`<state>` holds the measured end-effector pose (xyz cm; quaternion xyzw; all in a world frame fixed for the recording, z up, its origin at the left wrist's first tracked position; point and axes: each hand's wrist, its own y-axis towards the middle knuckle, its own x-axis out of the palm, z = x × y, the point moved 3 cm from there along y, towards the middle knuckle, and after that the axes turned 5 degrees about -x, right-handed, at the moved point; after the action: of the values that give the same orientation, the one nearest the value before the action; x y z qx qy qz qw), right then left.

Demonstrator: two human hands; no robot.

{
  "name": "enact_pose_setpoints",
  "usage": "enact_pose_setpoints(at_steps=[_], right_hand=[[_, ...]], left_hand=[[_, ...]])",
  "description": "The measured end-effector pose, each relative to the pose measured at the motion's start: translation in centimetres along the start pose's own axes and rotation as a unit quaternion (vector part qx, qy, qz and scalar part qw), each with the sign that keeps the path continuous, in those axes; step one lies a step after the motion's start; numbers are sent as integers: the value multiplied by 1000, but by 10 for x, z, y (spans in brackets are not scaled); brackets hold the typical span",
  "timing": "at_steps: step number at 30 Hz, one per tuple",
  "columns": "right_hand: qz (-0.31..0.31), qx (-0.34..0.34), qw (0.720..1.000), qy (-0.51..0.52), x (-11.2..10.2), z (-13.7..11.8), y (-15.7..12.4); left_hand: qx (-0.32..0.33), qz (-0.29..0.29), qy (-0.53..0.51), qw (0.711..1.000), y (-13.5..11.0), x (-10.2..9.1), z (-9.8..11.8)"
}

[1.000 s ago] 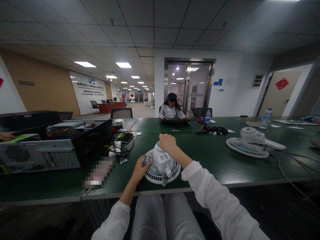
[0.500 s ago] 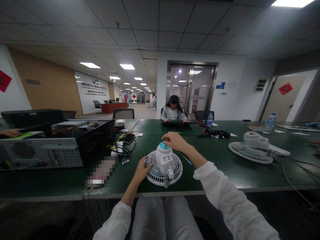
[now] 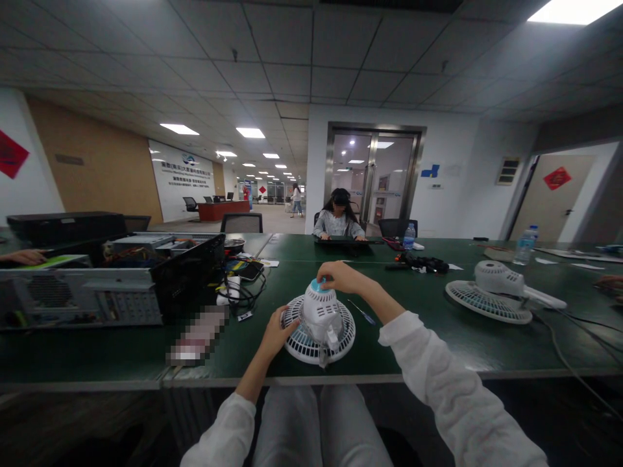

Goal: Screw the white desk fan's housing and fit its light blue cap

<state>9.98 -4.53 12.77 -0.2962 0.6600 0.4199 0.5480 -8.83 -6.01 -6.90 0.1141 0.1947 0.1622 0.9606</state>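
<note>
A small white electric fan (image 3: 322, 318) lies grille-down on the green table in front of me, its motor housing facing up. My left hand (image 3: 278, 332) grips the left side of its round grille, thumb on top near the housing. On top of the housing sits a turquoise knob (image 3: 318, 284), and the bent fingers of my right hand (image 3: 339, 277) pinch it from above. Just right of the fan lies a screwdriver (image 3: 368, 318), apart from both hands.
An opened computer case (image 3: 121, 285) stands on the left, with cables (image 3: 250, 295) beside it. A second fan (image 3: 491, 295) lies at the right, near a water bottle (image 3: 525, 245). Across the table (image 3: 413, 344) sits a person (image 3: 339, 224) with both hands at a black panel (image 3: 343, 241).
My right fingers have shifted slightly on the knob, curling closer around it. The left hand and the fan stay in place; the view has tilted very slightly.
</note>
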Motion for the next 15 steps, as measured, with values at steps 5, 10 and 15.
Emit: enact_pose_setpoints(at_steps=[5,10,15], right_hand=[[3,13,1000,-10,-1,-4,0],[12,36,999,-21,2,-3,-1],[18,72,997,-39,5,-4,1]], left_hand=[[3,1,-2,1000,0,0,0],[3,6,-3,1000,0,-1,0],[-2,9,-3,1000,0,-1,0]])
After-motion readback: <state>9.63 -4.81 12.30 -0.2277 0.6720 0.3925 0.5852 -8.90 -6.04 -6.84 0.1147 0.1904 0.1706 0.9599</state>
